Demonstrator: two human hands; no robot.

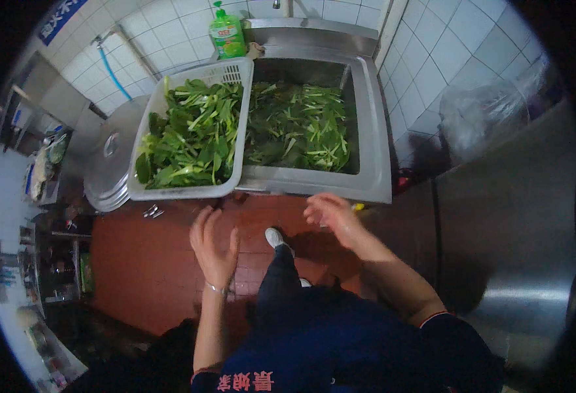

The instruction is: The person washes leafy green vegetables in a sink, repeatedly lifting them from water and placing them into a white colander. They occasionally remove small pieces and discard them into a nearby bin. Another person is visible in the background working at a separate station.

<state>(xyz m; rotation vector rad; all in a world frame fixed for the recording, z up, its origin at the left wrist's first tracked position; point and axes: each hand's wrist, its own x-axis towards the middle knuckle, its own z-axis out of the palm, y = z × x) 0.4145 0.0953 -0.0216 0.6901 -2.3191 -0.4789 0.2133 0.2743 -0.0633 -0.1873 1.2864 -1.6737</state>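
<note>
My left hand (pixel 212 245) is bare with its fingers apart, in the air just short of a white plastic basket (pixel 184 193). Heaped inside that basket are leafy green vegetables (pixel 194 132). My right hand (pixel 334 216) hangs before the front rim of a stainless steel sink (pixel 374 147), fingers loosely curled, and I see nothing held in it. More cut greens (pixel 324 127) float in the water of the sink basin. The basket rests at the sink's left side, partly hiding that side.
A green pump bottle (pixel 227 34) stands at the back by the tiled wall. Large round metal lids (pixel 106 152) lie left of the basket. A steel surface (pixel 509 216) runs along the right, with a clear plastic bag (pixel 484 108) behind it. Red tiles (pixel 145 275) cover the floor.
</note>
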